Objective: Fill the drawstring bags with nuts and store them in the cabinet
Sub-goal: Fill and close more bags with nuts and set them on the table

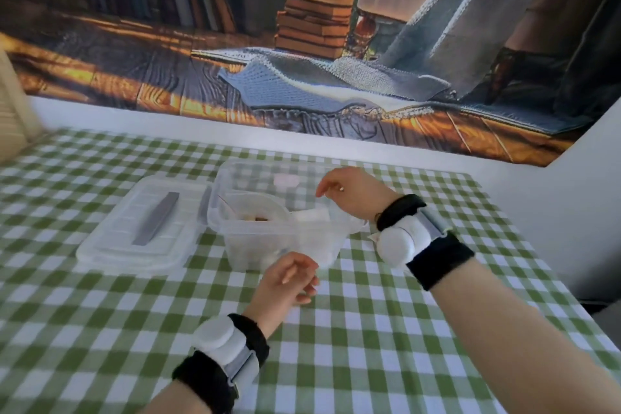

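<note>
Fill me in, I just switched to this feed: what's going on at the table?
A person's right hand and left hand each appear to pinch a sheer bag, holding it stretched between them at the near right corner of an open clear plastic container. The container's lid lies flat beside it on the green checked tablecloth. Something brownish, probably nuts, sits inside the container, but it is too blurred to be sure. No cabinet is in view.

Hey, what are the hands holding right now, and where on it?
Both appear to hold a sheer bag stretched between them: the right hand pinches its far edge, the left hand its near edge. Blur hides details.
</note>
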Motion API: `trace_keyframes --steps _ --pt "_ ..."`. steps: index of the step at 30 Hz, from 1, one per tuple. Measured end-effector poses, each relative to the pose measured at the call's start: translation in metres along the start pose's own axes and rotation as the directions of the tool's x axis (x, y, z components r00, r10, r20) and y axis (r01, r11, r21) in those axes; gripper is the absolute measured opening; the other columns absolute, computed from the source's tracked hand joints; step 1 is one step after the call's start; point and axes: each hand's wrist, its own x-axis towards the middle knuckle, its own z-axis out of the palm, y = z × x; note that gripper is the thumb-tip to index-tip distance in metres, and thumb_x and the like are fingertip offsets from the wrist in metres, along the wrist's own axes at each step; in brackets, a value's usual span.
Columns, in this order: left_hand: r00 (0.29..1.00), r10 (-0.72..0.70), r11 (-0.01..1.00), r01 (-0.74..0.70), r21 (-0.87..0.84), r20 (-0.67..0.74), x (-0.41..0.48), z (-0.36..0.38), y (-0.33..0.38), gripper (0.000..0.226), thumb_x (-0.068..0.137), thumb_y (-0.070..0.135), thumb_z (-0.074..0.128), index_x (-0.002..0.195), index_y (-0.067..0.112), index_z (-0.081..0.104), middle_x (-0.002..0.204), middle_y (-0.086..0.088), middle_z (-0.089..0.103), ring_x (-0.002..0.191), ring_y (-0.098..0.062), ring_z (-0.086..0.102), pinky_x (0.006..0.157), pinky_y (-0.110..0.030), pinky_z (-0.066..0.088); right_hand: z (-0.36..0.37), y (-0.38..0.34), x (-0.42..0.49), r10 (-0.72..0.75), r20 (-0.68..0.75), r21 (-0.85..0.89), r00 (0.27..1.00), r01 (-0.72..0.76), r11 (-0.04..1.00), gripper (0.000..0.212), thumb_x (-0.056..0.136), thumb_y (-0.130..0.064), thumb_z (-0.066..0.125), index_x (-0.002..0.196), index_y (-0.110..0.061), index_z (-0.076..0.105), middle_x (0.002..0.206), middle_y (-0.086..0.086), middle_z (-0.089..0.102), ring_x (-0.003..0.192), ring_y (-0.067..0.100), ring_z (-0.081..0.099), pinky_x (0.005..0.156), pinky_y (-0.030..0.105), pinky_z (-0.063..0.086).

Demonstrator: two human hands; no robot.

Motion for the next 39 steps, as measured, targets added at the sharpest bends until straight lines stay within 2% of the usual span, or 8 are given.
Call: trace_keyframes --steps 4,5,6,8,11,15,30,39 --pt "0.993 0.093 0.992 -0.086 0.095 -0.074 -0.009 -0.037 0.004 0.016 0.090 0.013 0.061 0.075 0.014 0.062 0.064 0.003 0.061 0.064 -0.012 0.055 0.062 -0.024 0.047 0.038 0.001 0.072 0.195 0.407 -0.300 0.892 -0.071 0.951 0.029 0.087 -0.009 0.053 0.106 0.012 0.059 0.118 0.031 0.055 0.115 0.043 0.048 0.073 0.031 0.043" --pt "0.988 0.120 0.985 -0.106 0.136 -0.101 -0.010 -0.040 0.005 0.018 0.086 0.024 0.065 0.070 0.017 0.061 0.063 0.003 0.060 0.064 -0.011 0.055 0.064 -0.024 0.046 0.043 0.009 0.078 0.232 0.425 -0.360 0.875 -0.072 0.930 0.024 0.081 -0.009 0.056 0.095 0.010 0.062 0.107 0.031 0.059 0.094 0.010 0.031 0.068 0.028 0.037" --pt "0.976 0.147 0.978 -0.119 0.171 -0.158 -0.011 -0.049 0.004 0.023 0.078 0.038 0.067 0.065 0.020 0.059 0.062 0.004 0.058 0.064 -0.010 0.054 0.066 -0.025 0.045 0.051 0.016 0.087 0.250 0.425 -0.441 0.870 -0.042 0.897 0.015 0.076 -0.010 0.058 0.076 0.005 0.062 0.086 0.027 0.063 0.064 0.019 0.045 0.064 0.027 0.032" --pt "0.932 0.195 0.968 -0.134 0.210 -0.305 -0.012 -0.064 0.001 0.036 0.063 0.055 0.063 0.063 0.020 0.053 0.063 0.008 0.053 0.065 -0.007 0.051 0.069 -0.024 0.042 0.059 0.029 0.098 0.257 0.435 -0.537 0.863 0.020 0.843 0.031 0.074 -0.012 0.057 0.050 -0.013 0.036 0.054 0.006 0.039 0.058 0.017 0.026 0.060 0.027 0.027" --pt "0.847 0.258 0.957 -0.158 0.242 -0.464 -0.010 -0.081 0.001 0.042 0.056 0.056 0.065 0.074 0.022 0.048 0.073 0.008 0.049 0.073 -0.007 0.048 0.068 -0.020 0.039 0.060 0.019 0.096 0.288 0.430 -0.624 0.855 0.051 0.780 0.030 0.080 -0.014 0.055 0.059 -0.019 0.034 0.060 0.001 0.032 0.062 0.020 0.027 0.063 0.033 0.030" --pt "0.859 0.230 0.971 -0.170 0.169 -0.457 0.000 -0.087 0.005 0.047 0.068 0.031 0.079 0.104 0.031 0.049 0.108 0.005 0.056 0.100 -0.004 0.053 0.077 -0.018 0.047 0.055 0.011 0.094 0.333 0.419 -0.713 0.845 0.078 0.697 0.034 0.084 -0.015 0.050 0.057 -0.018 0.030 0.057 -0.002 0.028 0.055 0.018 0.021 0.058 0.029 0.024" --pt "0.871 0.256 0.955 -0.160 0.252 -0.418 0.011 -0.089 -0.002 0.045 0.086 0.025 0.067 0.128 0.025 0.052 0.121 0.010 0.056 0.110 0.009 0.048 0.085 -0.013 0.042 0.058 0.011 0.103 0.415 0.520 -0.656 0.747 0.038 0.754 0.039 0.074 -0.020 0.052 0.048 -0.021 0.025 0.051 -0.004 0.024 0.054 0.017 0.018 0.060 0.030 0.021" --pt "0.879 0.246 0.959 -0.158 0.236 -0.409 0.011 -0.090 -0.002 0.042 0.086 0.026 0.068 0.126 0.026 0.054 0.122 0.010 0.057 0.110 0.008 0.049 0.082 -0.012 0.041 0.021 -0.011 0.079 0.206 0.287 -0.510 0.936 -0.032 0.860 0.042 0.082 -0.011 0.061 0.049 -0.011 0.035 0.052 0.007 0.036 0.048 0.021 0.033 0.048 0.025 0.029"
